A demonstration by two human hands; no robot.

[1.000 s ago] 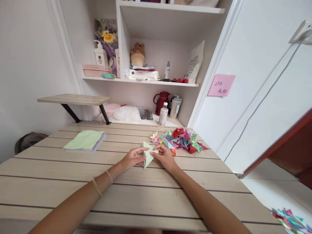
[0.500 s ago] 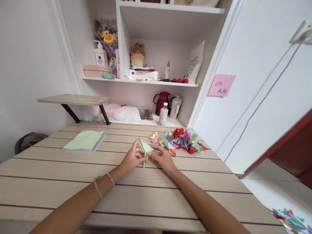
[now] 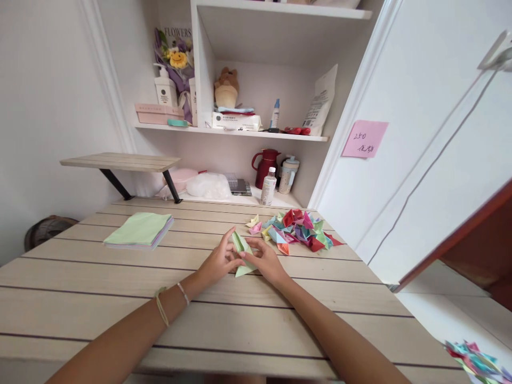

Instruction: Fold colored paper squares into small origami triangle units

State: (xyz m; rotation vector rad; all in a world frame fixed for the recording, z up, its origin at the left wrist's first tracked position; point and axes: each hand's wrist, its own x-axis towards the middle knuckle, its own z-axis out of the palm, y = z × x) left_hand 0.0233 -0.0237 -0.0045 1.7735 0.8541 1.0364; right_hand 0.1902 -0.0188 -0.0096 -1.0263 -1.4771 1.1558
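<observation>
A light green piece of folded paper (image 3: 244,269) is held between my two hands, just above the middle of the table. Its upper part stands up in a narrow, pointed fold, and its lower part spreads toward me. My left hand (image 3: 218,260) grips its left side, with the thumb reaching across to the front. My right hand (image 3: 266,260) pinches the right side, thumb on the near face and fingers behind. Beyond my right hand lies a heap of small folded paper boats (image 3: 298,229) in many colours.
A stack of square paper sheets (image 3: 138,229), green on top, lies on the slatted table (image 3: 192,330) at left. Behind it stands a small raised shelf (image 3: 120,161). A plastic bottle (image 3: 268,186) and a red jug (image 3: 265,168) stand at the back. More folded paper (image 3: 478,360) lies low at right.
The green paper has turned and opened out: its lower part, a narrow strip before, now shows as a broad pointed flap. My right thumb has moved onto its front.
</observation>
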